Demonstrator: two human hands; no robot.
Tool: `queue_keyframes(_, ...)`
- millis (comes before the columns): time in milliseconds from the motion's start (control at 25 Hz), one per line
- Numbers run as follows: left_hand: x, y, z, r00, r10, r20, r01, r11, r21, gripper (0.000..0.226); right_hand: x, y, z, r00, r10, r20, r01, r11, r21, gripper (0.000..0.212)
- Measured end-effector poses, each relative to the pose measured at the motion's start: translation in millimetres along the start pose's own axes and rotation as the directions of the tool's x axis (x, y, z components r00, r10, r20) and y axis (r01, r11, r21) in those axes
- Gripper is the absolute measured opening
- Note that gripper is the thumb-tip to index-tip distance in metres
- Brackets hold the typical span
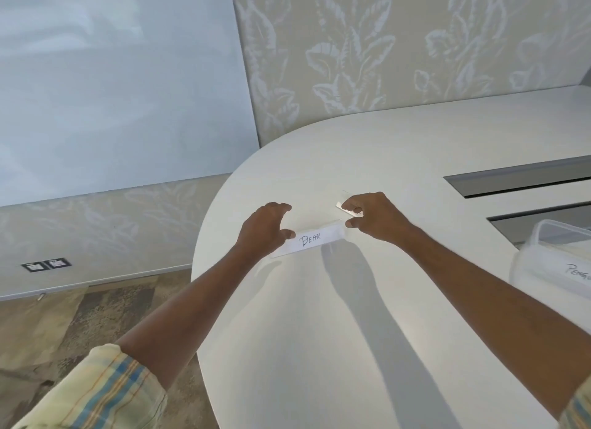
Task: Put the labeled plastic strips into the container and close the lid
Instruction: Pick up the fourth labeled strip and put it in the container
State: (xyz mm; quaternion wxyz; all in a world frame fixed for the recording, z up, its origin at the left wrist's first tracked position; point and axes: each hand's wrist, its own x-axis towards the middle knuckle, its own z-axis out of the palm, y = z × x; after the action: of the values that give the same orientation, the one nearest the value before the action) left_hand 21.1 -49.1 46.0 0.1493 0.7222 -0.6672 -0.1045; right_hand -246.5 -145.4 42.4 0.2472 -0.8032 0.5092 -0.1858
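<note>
A clear plastic strip with a white label reading "BEAR" (311, 240) lies on the white table (319, 332), between my two hands. My left hand (263, 228) hovers over the strip's left end with fingers spread, its thumb touching the strip. My right hand (374, 217) pinches another strip (347, 209) between its fingers, and its thumb rests at the BEAR strip's right end. A translucent plastic container (550, 262) stands at the right edge; a label starting "PENG" shows through its wall. No lid can be made out.
The table's rounded edge runs close to my left hand, with floor below it. Two recessed grey slots (518, 182) cut across the table behind the container. A patterned wall and a glossy panel stand at the back.
</note>
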Motion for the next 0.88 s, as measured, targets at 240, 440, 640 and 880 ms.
queue_keyframes(240,1,-31,23,0.996,-0.038,0.077,0.038,0.999,-0.003,0.075,23,-10,29,0.982,-0.038,0.182,0.083,0.966,-0.245,0.061)
queue_keyframes(440,5,-42,39,0.992,-0.056,0.113,0.055,0.998,0.013,0.068,34,-8,46,0.966,-0.022,0.259,0.112,0.934,-0.34,0.06)
queue_keyframes(640,8,-51,46,0.993,-0.07,0.097,0.071,0.997,-0.007,0.056,38,-6,52,0.972,-0.042,0.23,0.124,0.926,-0.356,0.047)
queue_keyframes(880,8,-51,47,0.995,-0.087,0.057,0.089,0.995,-0.037,0.053,33,-6,50,0.984,-0.058,0.171,0.117,0.925,-0.362,0.036)
